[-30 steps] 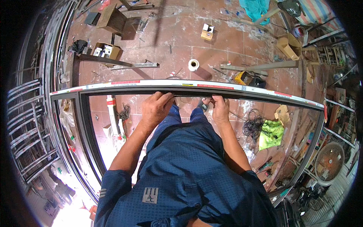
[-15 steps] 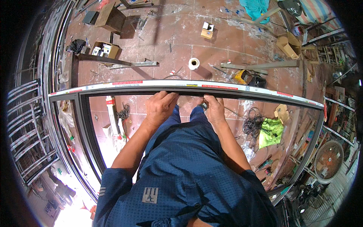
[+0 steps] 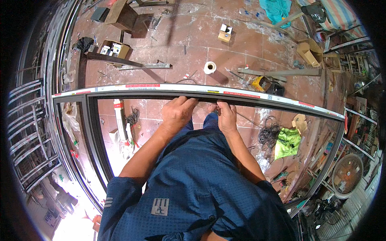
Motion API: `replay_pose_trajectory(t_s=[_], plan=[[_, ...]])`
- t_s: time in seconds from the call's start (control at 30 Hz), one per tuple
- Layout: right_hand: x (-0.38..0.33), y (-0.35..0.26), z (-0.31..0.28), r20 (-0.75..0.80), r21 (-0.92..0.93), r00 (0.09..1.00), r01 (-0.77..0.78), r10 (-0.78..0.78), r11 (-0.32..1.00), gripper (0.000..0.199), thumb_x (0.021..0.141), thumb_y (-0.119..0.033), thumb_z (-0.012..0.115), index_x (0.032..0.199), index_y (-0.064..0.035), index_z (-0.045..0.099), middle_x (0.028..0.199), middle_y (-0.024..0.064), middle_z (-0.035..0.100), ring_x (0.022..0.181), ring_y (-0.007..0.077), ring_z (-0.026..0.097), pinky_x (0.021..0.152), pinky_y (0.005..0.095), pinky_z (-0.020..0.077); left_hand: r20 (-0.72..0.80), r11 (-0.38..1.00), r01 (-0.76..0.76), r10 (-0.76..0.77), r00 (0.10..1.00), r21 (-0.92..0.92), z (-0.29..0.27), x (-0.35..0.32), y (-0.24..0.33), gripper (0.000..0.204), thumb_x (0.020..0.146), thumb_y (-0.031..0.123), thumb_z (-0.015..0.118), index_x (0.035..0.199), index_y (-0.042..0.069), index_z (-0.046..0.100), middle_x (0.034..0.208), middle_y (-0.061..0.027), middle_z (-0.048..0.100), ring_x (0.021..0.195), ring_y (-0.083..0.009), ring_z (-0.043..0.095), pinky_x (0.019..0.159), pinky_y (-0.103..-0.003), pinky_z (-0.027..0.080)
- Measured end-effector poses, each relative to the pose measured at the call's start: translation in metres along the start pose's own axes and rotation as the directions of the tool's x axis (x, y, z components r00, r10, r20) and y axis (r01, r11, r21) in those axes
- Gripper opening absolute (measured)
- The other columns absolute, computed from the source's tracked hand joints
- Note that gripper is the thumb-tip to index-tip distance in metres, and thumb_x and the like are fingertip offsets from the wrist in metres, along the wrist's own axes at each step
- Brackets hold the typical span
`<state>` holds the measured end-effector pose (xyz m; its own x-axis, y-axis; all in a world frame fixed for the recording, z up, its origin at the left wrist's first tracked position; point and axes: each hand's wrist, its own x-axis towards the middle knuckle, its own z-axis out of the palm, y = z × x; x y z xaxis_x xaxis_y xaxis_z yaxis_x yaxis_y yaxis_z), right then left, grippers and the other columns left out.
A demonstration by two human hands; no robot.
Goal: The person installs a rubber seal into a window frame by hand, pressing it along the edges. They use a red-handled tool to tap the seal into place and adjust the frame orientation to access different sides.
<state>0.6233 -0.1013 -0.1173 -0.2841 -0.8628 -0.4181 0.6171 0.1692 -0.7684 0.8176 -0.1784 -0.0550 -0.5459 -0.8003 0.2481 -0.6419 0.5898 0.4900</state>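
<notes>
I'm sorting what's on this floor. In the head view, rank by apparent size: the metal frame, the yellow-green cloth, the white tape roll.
1. metal frame, spanning nearly the whole picture; both hands hold its top bar.
2. yellow-green cloth.
3. white tape roll, though it lies farther from the camera.

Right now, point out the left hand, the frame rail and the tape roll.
left hand (image 3: 179, 113), head view, back of the hand.
frame rail (image 3: 257, 97), head view, top face right of the hands.
tape roll (image 3: 209, 67), head view, its rim.
</notes>
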Motion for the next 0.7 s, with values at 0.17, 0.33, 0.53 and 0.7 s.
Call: replay_pose_trajectory(t_s=[0.17, 0.33, 0.53, 0.7], plan=[[0.0, 0.005, 0.009, 0.042, -0.023, 0.999, -0.022, 0.023, 0.999, 0.018, 0.097, -0.008, 0.061, 0.112, -0.0018, 0.069, 0.096, 0.0068, 0.072, 0.079, 0.0187, 0.07, 0.075, 0.0358, 0.0589, 0.022, 1.0, 0.01, -0.01, 1.0, -0.012, -0.006, 0.0, 0.003, 0.02, 0.087, 0.013, 0.081, 0.106, 0.013, 0.076, 0.079, -0.0071, 0.063, 0.068, -0.0278, 0.068, 0.06, -0.042, 0.055], [0.0, 0.005, 0.021, -0.095, 0.007, 0.995, 0.031, -0.03, 1.0, 0.015, 0.094, -0.006, 0.064, 0.106, -0.0005, 0.071, 0.092, 0.006, 0.071, 0.072, 0.0185, 0.068, 0.071, 0.0362, 0.0572, 0.023, 0.996, 0.034, -0.032, 0.999, -0.086, -0.017, -0.009, -0.013, 0.02, 0.088, 0.012, 0.082, 0.107, 0.012, 0.076, 0.081, -0.0075, 0.065, 0.069, -0.028, 0.07, 0.062, -0.042, 0.057], [0.001, 0.016, 0.007, -0.05, -0.079, 0.999, 0.009, -0.013, 0.997, 0.019, 0.097, -0.012, 0.061, 0.107, 0.0002, 0.072, 0.096, 0.0088, 0.073, 0.075, 0.0208, 0.07, 0.073, 0.0363, 0.0584, -0.016, 0.997, 0.066, -0.067, 0.998, -0.033, -0.04, -0.02, -0.041, 0.017, 0.088, 0.015, 0.082, 0.104, 0.013, 0.078, 0.078, -0.0071, 0.063, 0.066, -0.0286, 0.068, 0.058, -0.042, 0.055], [-0.002, 0.015, 0.022, -0.024, 0.001, 0.999, -0.044, 0.044, 0.999, 0.02, 0.097, -0.01, 0.062, 0.11, 0.0002, 0.072, 0.098, 0.01, 0.075, 0.074, 0.0216, 0.071, 0.072, 0.0357, 0.0606, -0.012, 0.999, 0.051, -0.051, 0.999, 0.013, -0.036, -0.018, -0.046, 0.014, 0.09, 0.019, 0.08, 0.104, 0.018, 0.078, 0.076, -0.0063, 0.061, 0.063, -0.0272, 0.067, 0.057, -0.041, 0.054]])
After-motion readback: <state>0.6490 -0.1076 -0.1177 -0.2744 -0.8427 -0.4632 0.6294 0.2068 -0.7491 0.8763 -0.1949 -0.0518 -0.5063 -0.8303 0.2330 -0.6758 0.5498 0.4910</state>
